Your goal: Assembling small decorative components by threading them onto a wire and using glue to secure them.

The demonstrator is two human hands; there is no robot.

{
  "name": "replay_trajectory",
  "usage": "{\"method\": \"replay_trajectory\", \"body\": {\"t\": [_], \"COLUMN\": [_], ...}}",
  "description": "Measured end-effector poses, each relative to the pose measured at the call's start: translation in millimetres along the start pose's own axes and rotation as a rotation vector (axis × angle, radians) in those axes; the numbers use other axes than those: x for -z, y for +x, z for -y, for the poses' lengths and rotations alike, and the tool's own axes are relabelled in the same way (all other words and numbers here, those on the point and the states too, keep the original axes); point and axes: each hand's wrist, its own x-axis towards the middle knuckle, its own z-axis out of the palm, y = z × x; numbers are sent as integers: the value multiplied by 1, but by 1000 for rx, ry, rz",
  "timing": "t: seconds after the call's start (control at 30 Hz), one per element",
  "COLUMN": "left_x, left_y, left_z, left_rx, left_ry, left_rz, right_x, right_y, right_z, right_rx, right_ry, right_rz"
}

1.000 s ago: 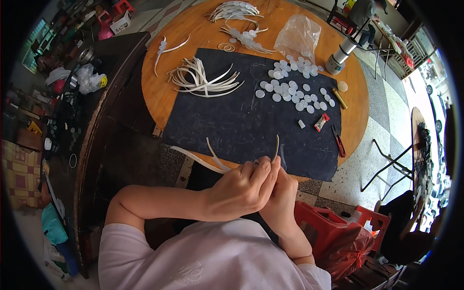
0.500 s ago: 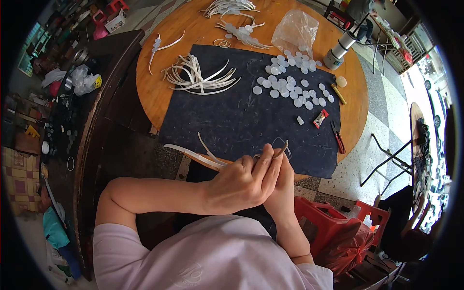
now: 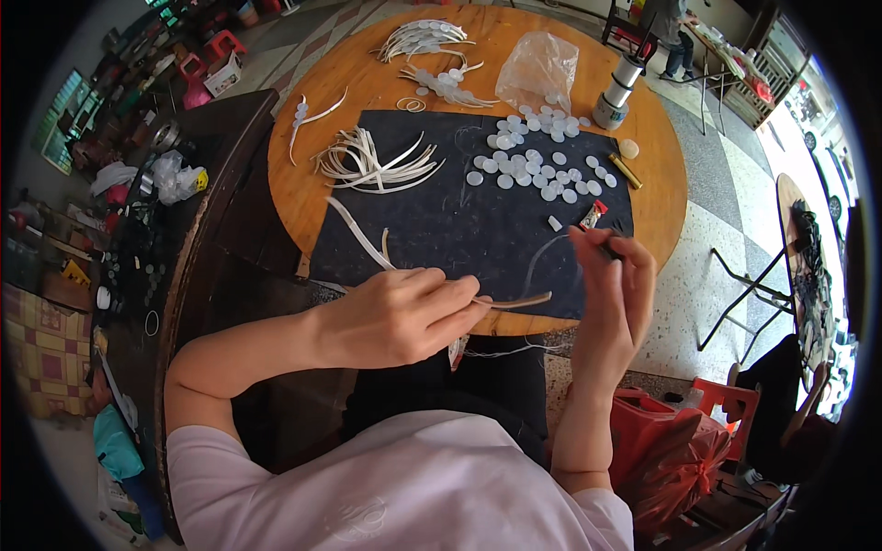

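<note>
My left hand (image 3: 400,317) is closed around thin, flat white strips (image 3: 354,230), whose long ends stick out at the upper left. A beige strip end (image 3: 519,301) points right from its fingertips. My right hand (image 3: 616,294) is raised over the cloth's right side, apart from the left, fingers bent together. A thin clear thread (image 3: 535,262) curves up to its fingertips. Something dark shows between those fingers; I cannot make out what it is. On the dark cloth (image 3: 395,239) lie a bundle of white strips (image 3: 377,165) and many translucent discs (image 3: 524,167).
The round wooden table (image 3: 294,216) also bears finished-looking strip-and-disc pieces (image 3: 427,39), a clear plastic bag (image 3: 537,73), a metal cylinder (image 3: 616,96), a brass-coloured tube (image 3: 626,172) and a red wrapper (image 3: 593,213). A red stool (image 3: 643,427) stands at my right.
My hands have moved apart: the left went left, the right went right and up with the thread. The left still holds the strips. The pliers seen earlier at the right are no longer clearly visible.
</note>
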Motion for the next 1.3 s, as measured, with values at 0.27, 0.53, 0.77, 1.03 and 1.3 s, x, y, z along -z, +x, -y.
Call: {"method": "replay_trajectory", "body": {"t": [0.27, 0.53, 0.77, 1.03, 1.3], "left_x": [13, 5, -1, 1, 3], "left_y": [-7, 18, 11, 7, 1], "left_z": [1, -22, -27, -31, -22], "left_rx": [-94, -272, -223, -62, 181], "left_ry": [182, -122, -449, -611, -766], "left_rz": [-14, -124, -164, -242, -357], "right_x": [87, 11, 8, -14, -20], "right_y": [8, -18, -18, -38, -44], "right_z": [70, 2, -5, -17, 4], "right_rx": [161, -516, -706, -911, -1101], "right_ry": [-586, 236, 449, 784, 787], "right_rz": [-142, 690, 873, 569, 429]}}
